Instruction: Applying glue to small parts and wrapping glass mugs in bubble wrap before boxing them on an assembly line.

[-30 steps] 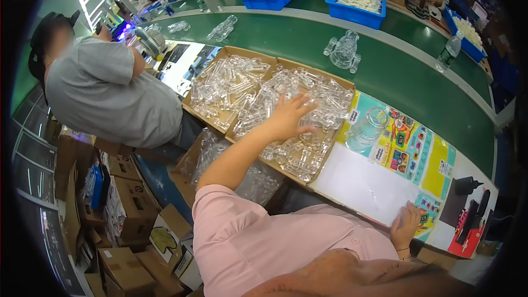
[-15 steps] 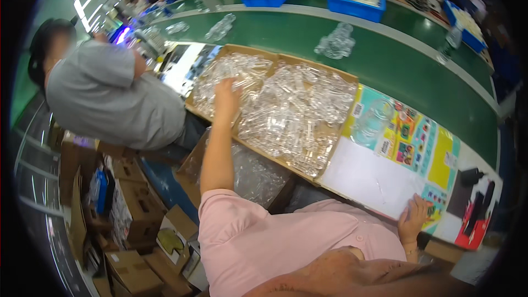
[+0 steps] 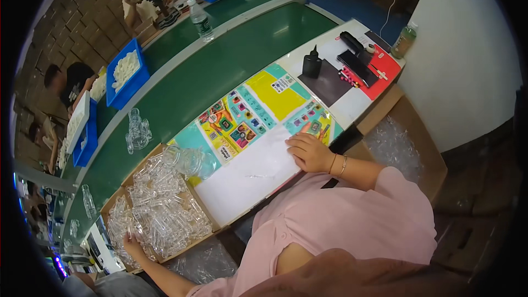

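My left hand (image 3: pixel 132 246) reaches into the left part of a shallow cardboard tray (image 3: pixel 199 204) heaped with small clear plastic pieces (image 3: pixel 159 203). Its fingertips are among the pieces; whether they pinch one is too small to make out. My right hand (image 3: pixel 311 152) lies, fingers stretched out, at the edge between a white sheet (image 3: pixel 242 192) and a colourful printed sheet (image 3: pixel 242 118). It holds nothing. Clear bagged or moulded plastic (image 3: pixel 190 160) lies between the tray and the printed sheet. A faint thin strip (image 3: pixel 259 176) shows on the white sheet.
A black dropper bottle (image 3: pixel 312 63), a dark phone-like slab (image 3: pixel 357 69) and a drink bottle (image 3: pixel 404 41) stand at the right end. Beyond the green belt (image 3: pixel 220 71) are a water bottle (image 3: pixel 201 20), blue bins (image 3: pixel 146 74) and co-workers. Cartons with clear plastic (image 3: pixel 393 143) stand below.
The view has swung to the right, so the tray now appears at lower left. My left hand is still in the tray; my right hand still rests on the sheets.
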### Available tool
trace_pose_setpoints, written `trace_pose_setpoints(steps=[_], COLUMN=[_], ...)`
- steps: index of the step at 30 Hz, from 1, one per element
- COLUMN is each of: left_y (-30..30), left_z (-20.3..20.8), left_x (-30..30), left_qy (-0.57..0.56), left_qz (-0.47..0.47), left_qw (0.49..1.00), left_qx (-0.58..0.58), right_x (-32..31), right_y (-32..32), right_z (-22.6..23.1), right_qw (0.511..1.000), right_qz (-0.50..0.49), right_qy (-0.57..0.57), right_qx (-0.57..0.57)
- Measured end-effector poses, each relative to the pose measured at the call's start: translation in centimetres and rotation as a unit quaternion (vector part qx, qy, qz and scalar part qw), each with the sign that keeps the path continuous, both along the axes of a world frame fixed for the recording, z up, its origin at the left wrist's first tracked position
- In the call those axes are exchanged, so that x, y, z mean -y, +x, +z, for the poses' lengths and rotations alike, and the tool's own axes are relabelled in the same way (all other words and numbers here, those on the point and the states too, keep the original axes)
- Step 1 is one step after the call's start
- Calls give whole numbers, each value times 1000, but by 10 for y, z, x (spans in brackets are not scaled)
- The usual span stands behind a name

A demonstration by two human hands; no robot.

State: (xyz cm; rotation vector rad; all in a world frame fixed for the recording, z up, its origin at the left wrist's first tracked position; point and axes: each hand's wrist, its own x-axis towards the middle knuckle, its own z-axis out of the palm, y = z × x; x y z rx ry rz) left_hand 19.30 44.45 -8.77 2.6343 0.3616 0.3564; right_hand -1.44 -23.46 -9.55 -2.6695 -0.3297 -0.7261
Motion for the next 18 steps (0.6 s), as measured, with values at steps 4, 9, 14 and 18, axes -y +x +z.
trace_pose_setpoints(steps=[4, 9, 14, 18], left_y=[-12, -51, -111, -157], left_z=[36, 107, 120, 107], left_x=[40, 130, 253, 342], left_qy=[-107, -307, -495, -541], left_qz=[85, -41, -248, -325], left_qw=[978, 886, 798, 770], left_qx=[161, 345, 238, 95], right_x=[5, 6, 12, 75], right_y=[-2, -2, -2, 34], right_z=[1, 3, 6, 15], right_qw=[1000, 999, 998, 949], right_qz=[5, 29, 28, -132], right_qy=[12, 28, 48, 219], right_qx=[-1, 4, 27, 183])
